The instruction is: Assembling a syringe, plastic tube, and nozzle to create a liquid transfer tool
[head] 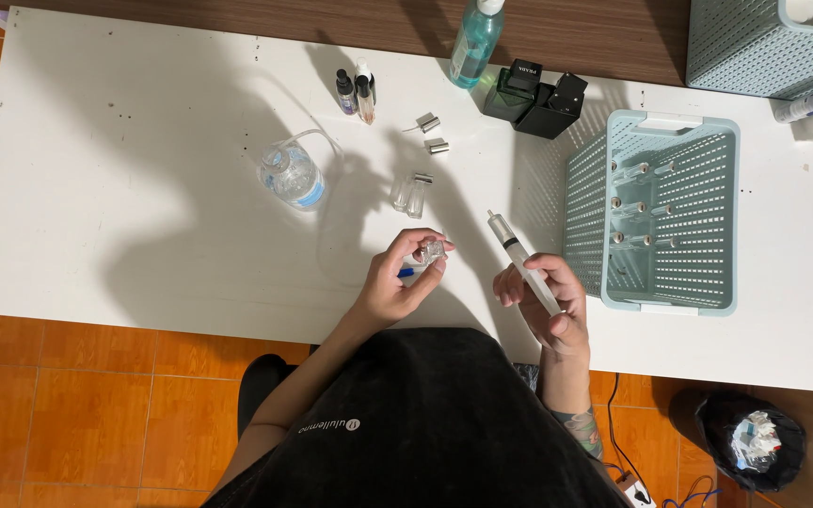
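While both forearms reach up from the body at frame bottom, the left hand (397, 277) curls over the tabletop (124, 235), palm toward the camera, thumb and fingertips closed in a grip on a small clear glass vial (431, 251). Something small and blue shows just under that hand; can't tell what it is. Right hand (546, 303) sits to the right, wrist bent, fingers wrapped shut around the lower barrel of a clear syringe (519, 259), which tilts up and left with its tip pointing away from the body. Hands are near each other, not touching; vial and syringe apart.

Tabletop is white, with hard shadows. Beyond the left hand: two small clear vials (409, 193) standing close together, two silver caps (432, 134), two small dark-capped dropper bottles (356, 94), a round clear bottle (291, 175) with thin tubing coming off it. At the far edge, a tall blue-green bottle (474, 38) and two black boxy bottles (538, 94). Just right of the right hand, a pale blue-grey perforated basket (698, 273) holds several small clear vials in rows. Second basket of the same kind (755, 47) at top right corner.

Floor is orange tile. A black-lined bin (750, 437) with crumpled paper sits at lower right.
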